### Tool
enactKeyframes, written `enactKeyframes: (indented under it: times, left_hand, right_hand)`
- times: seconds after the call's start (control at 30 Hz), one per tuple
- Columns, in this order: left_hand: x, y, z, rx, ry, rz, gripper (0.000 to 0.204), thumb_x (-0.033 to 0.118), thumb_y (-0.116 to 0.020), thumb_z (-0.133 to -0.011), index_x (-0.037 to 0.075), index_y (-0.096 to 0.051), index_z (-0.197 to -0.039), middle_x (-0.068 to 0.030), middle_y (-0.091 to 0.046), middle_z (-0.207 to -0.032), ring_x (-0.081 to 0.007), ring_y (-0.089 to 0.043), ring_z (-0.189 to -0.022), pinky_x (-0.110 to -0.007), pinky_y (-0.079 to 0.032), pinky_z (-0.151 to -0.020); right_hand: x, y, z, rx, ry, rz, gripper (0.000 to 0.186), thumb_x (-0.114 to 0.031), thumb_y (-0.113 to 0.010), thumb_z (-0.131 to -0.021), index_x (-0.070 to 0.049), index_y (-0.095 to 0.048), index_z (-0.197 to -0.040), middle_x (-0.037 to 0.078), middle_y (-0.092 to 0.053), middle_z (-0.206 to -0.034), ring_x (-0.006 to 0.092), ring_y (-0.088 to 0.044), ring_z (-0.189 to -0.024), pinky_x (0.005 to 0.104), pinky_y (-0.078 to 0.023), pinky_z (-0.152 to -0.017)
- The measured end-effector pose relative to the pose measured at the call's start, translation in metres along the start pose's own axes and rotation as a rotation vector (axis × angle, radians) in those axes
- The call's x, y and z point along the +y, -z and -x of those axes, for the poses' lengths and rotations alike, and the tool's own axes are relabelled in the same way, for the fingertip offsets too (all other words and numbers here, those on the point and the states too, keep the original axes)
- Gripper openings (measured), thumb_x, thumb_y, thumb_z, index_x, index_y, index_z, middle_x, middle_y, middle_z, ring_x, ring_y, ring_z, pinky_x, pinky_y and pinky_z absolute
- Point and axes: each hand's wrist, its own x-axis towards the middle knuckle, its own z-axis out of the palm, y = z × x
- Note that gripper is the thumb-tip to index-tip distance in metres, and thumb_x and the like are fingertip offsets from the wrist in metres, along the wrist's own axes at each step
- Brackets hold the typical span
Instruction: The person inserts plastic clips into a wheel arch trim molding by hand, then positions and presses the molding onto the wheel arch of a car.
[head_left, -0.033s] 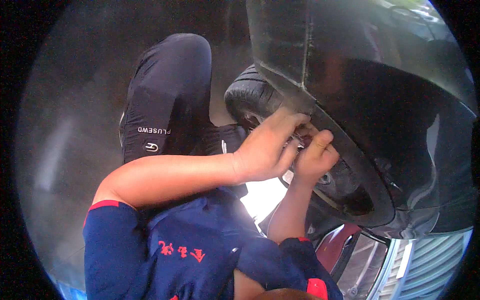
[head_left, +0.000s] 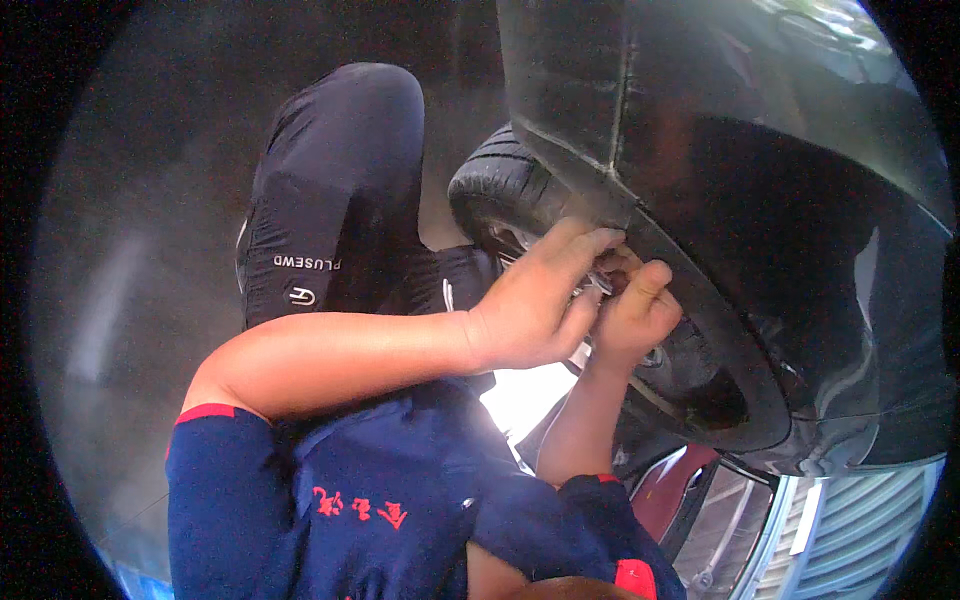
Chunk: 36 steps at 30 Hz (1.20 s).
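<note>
Both my hands meet inside the wheel arch of a dark car, close against the arch edge (head_left: 690, 260). My left hand (head_left: 535, 300) comes in from the left, its fingers bent and their tips at the edge of the arch. Facing it, my right hand (head_left: 638, 315) is closed with the thumb pointing up. A small shiny silvery bit (head_left: 601, 283) shows between the two hands; what it belongs to is hidden by my fingers. Behind and beyond my left hand stands the black tyre (head_left: 505, 185), with part of its wheel covered.
The car's dark body panel (head_left: 800, 280) curves along the right side. My bent knee in dark trousers (head_left: 345, 180) is to the left, over the grey floor (head_left: 130, 220). At the lower right are a dark red vehicle (head_left: 685, 490) and a ribbed light shutter (head_left: 870, 520).
My hands keep nearly the same pose at the wheel arch. The car and hands appear shifted very slightly in the view.
</note>
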Motion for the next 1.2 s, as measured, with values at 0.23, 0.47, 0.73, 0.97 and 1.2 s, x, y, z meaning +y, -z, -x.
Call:
enactKeyframes:
  times: [0.23, 0.47, 0.73, 0.97, 1.2]
  left_hand:
    - [-0.018, 0.007, 0.013, -0.079, -0.017, 0.156, 0.074, -0.002, -0.055, -0.084, -0.005, -0.035, -0.155, -0.0256, -0.048, -0.131, -0.0395, -0.052, -0.120, -0.041, -0.050, -0.097]
    - [-0.010, 0.014, 0.011, -0.163, 0.044, 0.010, 0.078, -0.001, -0.057, -0.082, -0.003, -0.034, -0.156, -0.0275, -0.048, -0.135, -0.0458, -0.054, -0.123, -0.046, -0.049, -0.102]
    - [-0.003, 0.013, 0.000, -0.169, -0.110, -0.278, 0.073, 0.007, -0.063, -0.081, -0.008, -0.042, -0.149, -0.0251, -0.057, -0.126, -0.0443, -0.062, -0.111, -0.047, -0.053, -0.095]
    - [-0.002, 0.009, -0.006, -0.141, -0.262, -0.578, 0.055, 0.016, -0.060, -0.087, -0.009, -0.055, -0.136, -0.0173, -0.062, -0.110, -0.0327, -0.064, -0.088, -0.043, -0.054, -0.075]
    - [0.004, 0.004, -0.007, -0.090, -0.343, -0.686, 0.055, 0.017, -0.061, -0.085, -0.007, -0.058, -0.134, -0.0145, -0.062, -0.107, -0.0301, -0.063, -0.083, -0.040, -0.053, -0.071]
  right_hand:
    - [0.003, -0.007, 0.008, 0.053, -0.045, 0.039, 0.065, -0.043, -0.045, -0.110, 0.010, -0.067, -0.079, 0.012, -0.073, -0.079, 0.0175, -0.066, -0.069, 0.0330, -0.053, -0.065]
    - [-0.007, -0.007, 0.012, 0.087, -0.095, -0.044, 0.055, -0.038, -0.054, -0.107, 0.009, -0.070, -0.081, 0.014, -0.074, -0.082, 0.0180, -0.070, -0.080, 0.0344, -0.056, -0.070]
    - [0.005, 0.002, 0.010, 0.118, -0.081, 0.014, 0.045, -0.033, -0.066, -0.103, 0.011, -0.064, -0.116, 0.015, -0.074, -0.109, 0.0219, -0.071, -0.092, 0.0365, -0.059, -0.082]
    - [-0.014, -0.014, 0.014, 0.187, -0.037, 0.085, 0.057, -0.043, -0.059, -0.107, 0.013, -0.071, -0.101, 0.013, -0.076, -0.091, 0.0159, -0.069, -0.081, 0.0328, -0.056, -0.072]
    - [-0.037, -0.036, 0.008, 0.328, 0.110, 0.001, 0.051, -0.035, -0.056, -0.109, 0.011, -0.073, -0.095, 0.013, -0.077, -0.093, 0.0162, -0.070, -0.084, 0.0315, -0.055, -0.074]
